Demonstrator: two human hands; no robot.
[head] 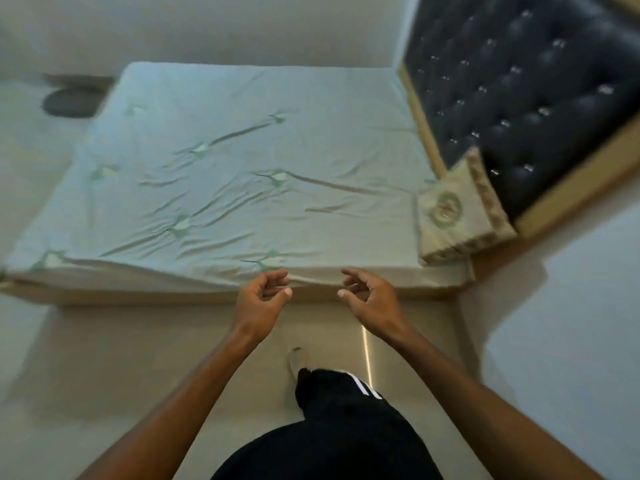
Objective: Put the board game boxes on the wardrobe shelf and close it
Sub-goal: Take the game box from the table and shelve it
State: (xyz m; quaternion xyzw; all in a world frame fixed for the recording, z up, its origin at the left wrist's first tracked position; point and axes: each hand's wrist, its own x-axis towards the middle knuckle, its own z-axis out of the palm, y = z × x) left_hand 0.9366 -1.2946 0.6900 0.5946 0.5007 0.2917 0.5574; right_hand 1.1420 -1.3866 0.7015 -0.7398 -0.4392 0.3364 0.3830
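My left hand (260, 296) and my right hand (366, 295) are held out in front of me over the near edge of a bed (242, 174). Both hands are empty, with the fingers loosely curled and apart. No board game box and no wardrobe is in view. The frame is somewhat blurred.
The bed has a wrinkled pale green sheet and a pillow (457, 216) at its right end against a dark tufted headboard (526, 91). A dark round object (69, 102) lies on the floor at the far left. My leg in black trousers (339, 427) steps on beige floor.
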